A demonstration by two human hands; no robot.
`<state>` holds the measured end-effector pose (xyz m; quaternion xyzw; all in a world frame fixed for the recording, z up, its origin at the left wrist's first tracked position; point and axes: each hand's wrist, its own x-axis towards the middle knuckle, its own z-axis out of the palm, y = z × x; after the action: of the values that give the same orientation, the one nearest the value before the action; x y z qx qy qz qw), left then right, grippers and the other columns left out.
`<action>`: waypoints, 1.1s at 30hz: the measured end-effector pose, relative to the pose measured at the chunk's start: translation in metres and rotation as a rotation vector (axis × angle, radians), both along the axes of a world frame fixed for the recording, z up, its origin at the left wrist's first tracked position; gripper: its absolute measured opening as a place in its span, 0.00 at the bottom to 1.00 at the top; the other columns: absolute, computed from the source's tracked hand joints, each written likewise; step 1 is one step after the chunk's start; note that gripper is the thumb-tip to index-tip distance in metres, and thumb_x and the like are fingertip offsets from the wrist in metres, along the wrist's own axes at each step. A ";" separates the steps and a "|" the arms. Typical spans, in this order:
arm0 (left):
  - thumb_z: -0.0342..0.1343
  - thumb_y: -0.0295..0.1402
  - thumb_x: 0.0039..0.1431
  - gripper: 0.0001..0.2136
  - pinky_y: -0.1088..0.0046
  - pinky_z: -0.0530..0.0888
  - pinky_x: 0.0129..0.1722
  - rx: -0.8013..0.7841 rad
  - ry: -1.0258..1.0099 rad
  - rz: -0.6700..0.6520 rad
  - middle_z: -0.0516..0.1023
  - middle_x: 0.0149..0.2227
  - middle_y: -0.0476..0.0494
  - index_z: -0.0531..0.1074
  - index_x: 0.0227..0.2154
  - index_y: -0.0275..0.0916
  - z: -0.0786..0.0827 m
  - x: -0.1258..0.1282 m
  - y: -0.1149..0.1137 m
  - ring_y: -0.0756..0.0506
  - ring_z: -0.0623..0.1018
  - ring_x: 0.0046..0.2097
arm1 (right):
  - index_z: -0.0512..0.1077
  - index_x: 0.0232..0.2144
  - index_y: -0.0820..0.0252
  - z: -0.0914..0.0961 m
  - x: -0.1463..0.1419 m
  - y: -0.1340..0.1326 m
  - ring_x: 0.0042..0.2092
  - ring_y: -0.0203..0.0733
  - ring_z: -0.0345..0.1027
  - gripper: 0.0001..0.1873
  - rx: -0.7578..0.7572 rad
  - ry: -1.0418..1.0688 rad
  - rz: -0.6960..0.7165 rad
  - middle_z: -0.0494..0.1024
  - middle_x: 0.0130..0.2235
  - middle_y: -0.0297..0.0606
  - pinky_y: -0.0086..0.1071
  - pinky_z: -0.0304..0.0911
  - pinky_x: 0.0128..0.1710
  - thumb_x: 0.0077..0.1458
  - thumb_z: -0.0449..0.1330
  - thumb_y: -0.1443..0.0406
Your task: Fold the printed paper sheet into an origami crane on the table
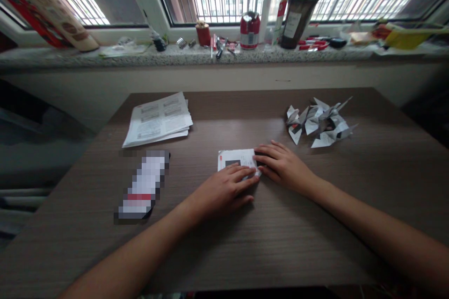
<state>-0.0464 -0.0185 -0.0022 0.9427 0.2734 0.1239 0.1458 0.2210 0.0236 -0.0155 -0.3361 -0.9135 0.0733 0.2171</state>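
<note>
A small folded sheet of printed paper [229, 155] lies flat on the brown table, with a dark square and a red mark on its face. My left hand [229, 187] rests palm down over its lower edge, fingers stretched out and covering part of it. At the paper's right edge is my right hand [282, 163], its fingers extended and the fingertips touching the sheet. The lower part of the paper is hidden under the left fingers.
A stack of printed sheets [159, 121] lies at the back left, with a blurred-out phone [143, 184] in front of it. Several folded paper figures [326, 124] sit at the back right. Cans, bottles and a cup [298, 18] line the windowsill [140, 58].
</note>
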 end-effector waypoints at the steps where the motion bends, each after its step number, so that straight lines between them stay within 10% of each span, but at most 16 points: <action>1: 0.58 0.39 0.72 0.24 0.49 0.69 0.66 -0.005 -0.001 0.001 0.69 0.67 0.36 0.66 0.67 0.41 0.001 0.000 0.000 0.33 0.70 0.66 | 0.74 0.59 0.51 -0.002 0.001 -0.001 0.65 0.52 0.68 0.17 -0.021 0.010 0.006 0.76 0.62 0.44 0.59 0.56 0.69 0.70 0.58 0.62; 33: 0.58 0.38 0.72 0.24 0.52 0.69 0.67 -0.117 0.010 -0.047 0.64 0.69 0.37 0.66 0.68 0.48 0.008 -0.012 0.004 0.35 0.67 0.68 | 0.73 0.58 0.48 -0.005 0.004 -0.005 0.64 0.51 0.68 0.17 -0.123 0.081 -0.009 0.76 0.61 0.43 0.62 0.54 0.70 0.69 0.60 0.62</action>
<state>-0.0586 -0.0143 0.0053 0.9393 0.2586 0.0996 0.2021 0.2246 0.0189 -0.0201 -0.3499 -0.8962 0.1419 0.2330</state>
